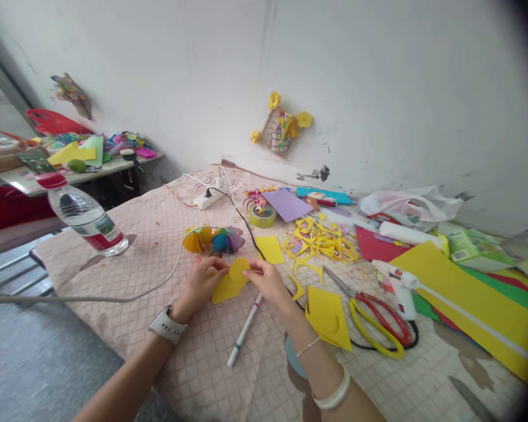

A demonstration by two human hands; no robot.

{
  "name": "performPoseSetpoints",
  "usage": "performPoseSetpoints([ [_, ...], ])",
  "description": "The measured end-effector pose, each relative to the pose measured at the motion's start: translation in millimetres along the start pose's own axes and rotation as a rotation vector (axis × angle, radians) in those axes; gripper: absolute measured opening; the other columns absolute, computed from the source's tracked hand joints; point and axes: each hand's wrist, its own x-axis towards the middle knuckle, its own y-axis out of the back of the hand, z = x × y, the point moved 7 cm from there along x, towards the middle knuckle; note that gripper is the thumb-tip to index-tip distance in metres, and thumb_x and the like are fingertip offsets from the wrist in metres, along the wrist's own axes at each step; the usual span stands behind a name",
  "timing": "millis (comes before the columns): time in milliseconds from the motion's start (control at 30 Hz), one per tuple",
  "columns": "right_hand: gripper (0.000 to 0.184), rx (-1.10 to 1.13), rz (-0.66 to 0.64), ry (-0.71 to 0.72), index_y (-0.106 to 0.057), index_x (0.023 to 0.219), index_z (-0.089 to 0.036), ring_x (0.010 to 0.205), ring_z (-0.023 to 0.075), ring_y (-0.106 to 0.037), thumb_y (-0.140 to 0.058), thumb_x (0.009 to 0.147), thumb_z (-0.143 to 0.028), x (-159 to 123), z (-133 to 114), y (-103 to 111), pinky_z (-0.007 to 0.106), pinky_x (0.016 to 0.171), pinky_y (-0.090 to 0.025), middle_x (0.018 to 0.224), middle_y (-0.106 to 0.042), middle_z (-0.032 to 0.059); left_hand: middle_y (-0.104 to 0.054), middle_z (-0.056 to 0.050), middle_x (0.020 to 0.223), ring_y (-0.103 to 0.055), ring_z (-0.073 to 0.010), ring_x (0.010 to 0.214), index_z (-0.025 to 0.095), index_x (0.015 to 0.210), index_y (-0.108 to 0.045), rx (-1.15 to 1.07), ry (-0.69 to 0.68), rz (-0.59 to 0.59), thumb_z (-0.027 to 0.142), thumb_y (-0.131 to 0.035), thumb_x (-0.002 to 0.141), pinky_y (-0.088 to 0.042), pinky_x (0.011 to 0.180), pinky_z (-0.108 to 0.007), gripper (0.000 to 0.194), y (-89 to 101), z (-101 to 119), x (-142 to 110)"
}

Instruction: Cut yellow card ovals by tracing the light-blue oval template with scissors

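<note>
My left hand (202, 282) and my right hand (267, 280) meet over the near middle of the table. Between their fingertips is a yellow paper circle (239, 269), pinched on its right edge by the right hand. Beneath it lies a yellow paper piece (225, 289), which the left fingers grip at its upper left. Just behind the hands sit folded paper balls, one orange-yellow (198, 240) and one blue and purple (227, 240). A white marker pen (244, 331) rests below the right hand.
Right of my hands lie yellow sheets (328, 316), scissors (369, 319), a glue gun (396, 287) and yellow scraps (319, 239). A water bottle (85, 217) stands at the left edge. Cables run from a power strip (208, 199). Another person's arm (4, 158) shows far left.
</note>
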Motion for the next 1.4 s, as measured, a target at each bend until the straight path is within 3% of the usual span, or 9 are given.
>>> performPoseSetpoints([
  [200, 0.007, -0.015, 0.068, 0.036, -0.065, 0.087, -0.015, 0.075, 0.0167, -0.067, -0.065, 0.082, -0.011, -1.3, -6.7, 7.0, 0.033, 0.073, -0.054, 0.081, -0.069, 0.0004, -0.069, -0.004, 0.081, -0.063, -0.0191, 0.076, 0.019, 0.084, -0.062, -0.013, 0.008, -0.026, 0.04, -0.046, 0.09, -0.05, 0.069, -0.03, 0.027, 6.8, 3.3, -2.8],
  [367, 0.027, -0.016, 0.153, 0.03, -0.064, 0.1, -0.018, 0.085, 0.0205, -0.069, -0.058, 0.074, -0.013, 0.4, -10.0, 24.5, 0.032, 0.076, -0.054, 0.094, -0.073, 0.0057, -0.064, -0.004, 0.079, -0.058, -0.0243, 0.081, 0.02, 0.077, -0.063, 0.105, 0.013, -0.097, 0.046, -0.068, 0.074, -0.044, 0.08, -0.04, 0.027, 8.2, -6.8, -7.6],
  [567, 0.013, -0.074, 0.044, 0.037, -0.068, 0.084, -0.017, 0.082, 0.0222, -0.068, -0.061, 0.074, -0.019, -2.1, -15.4, 16.4, 0.034, 0.078, -0.053, 0.085, -0.073, 0.0055, -0.063, -0.003, 0.083, -0.055, -0.0283, 0.089, 0.02, 0.07, -0.062, 0.149, 0.008, -0.207, 0.038, -0.073, 0.067, -0.036, 0.088, -0.047, 0.022, 5.2, -10.2, -14.6],
  [767, 0.013, -0.142, -0.115, 0.079, -0.07, 0.073, -0.019, 0.092, 0.0226, -0.066, -0.067, 0.064, -0.009, -11.4, -21.9, -3.7, 0.034, 0.086, -0.05, 0.094, -0.074, 0.0034, -0.059, 0.0, 0.071, -0.056, -0.0175, 0.067, 0.02, 0.071, -0.054, 0.017, 0.003, -0.261, 0.037, -0.059, 0.079, -0.045, 0.066, -0.031, 0.02, 0.9, -6.9, -17.5],
  [867, 0.012, -0.145, -0.146, 0.088, -0.069, 0.069, -0.02, 0.081, 0.022, -0.067, -0.066, 0.065, -0.009, -14.0, -22.0, -9.3, 0.034, 0.08, -0.051, 0.079, -0.073, 0.0005, -0.059, 0.0, 0.073, -0.056, -0.016, 0.066, 0.021, 0.074, -0.053, -0.039, 0.002, -0.236, 0.039, -0.052, 0.084, -0.047, 0.061, -0.027, 0.021, 2.0, -5.7, -17.9],
  [967, 0.014, -0.111, -0.028, 0.07, -0.067, 0.084, -0.02, 0.08, 0.0223, -0.068, -0.061, 0.072, -0.015, -8.8, -18.4, 4.1, 0.035, 0.076, -0.053, 0.082, -0.071, 0.0022, -0.061, -0.003, 0.081, -0.057, -0.0183, 0.073, 0.02, 0.085, -0.057, -0.013, 0.02, -0.156, 0.04, -0.053, 0.084, -0.048, 0.068, -0.03, 0.02, 7.7, -9.1, -15.4],
  [1100, 0.031, -0.041, 0.138, 0.061, -0.057, 0.107, -0.019, 0.091, 0.0226, -0.068, -0.055, 0.077, -0.022, -1.7, -16.0, 28.9, 0.035, 0.079, -0.054, 0.098, -0.069, 0.0071, -0.063, -0.005, 0.084, -0.056, -0.0244, 0.081, 0.02, 0.08, -0.063, 0.07, 0.037, -0.117, 0.038, -0.071, 0.069, -0.045, 0.077, -0.039, 0.022, 10.6, -14.1, -12.3],
  [1200, 0.024, -0.037, 0.116, 0.064, -0.063, 0.097, -0.019, 0.089, 0.0235, -0.068, -0.057, 0.075, -0.023, -2.7, -19.1, 27.5, 0.036, 0.08, -0.054, 0.094, -0.071, 0.007, -0.062, -0.003, 0.077, -0.055, -0.0226, 0.074, 0.02, 0.073, -0.062, 0.064, 0.034, -0.141, 0.034, -0.069, 0.068, -0.045, 0.072, -0.036, 0.017, 8.4, -14.0, -12.6],
  [1400, 0.012, -0.077, -0.053, 0.127, -0.069, 0.067, -0.021, 0.09, 0.0223, -0.066, -0.066, 0.061, -0.011, -14.4, -30.5, -4.3, 0.034, 0.086, -0.05, 0.085, -0.071, 0.0012, -0.062, 0.0, 0.066, -0.056, -0.0161, 0.062, 0.019, 0.071, -0.06, -0.044, 0.011, -0.197, 0.036, -0.053, 0.081, -0.046, 0.059, -0.026, 0.021, 5.8, -3.0, -16.1],
])
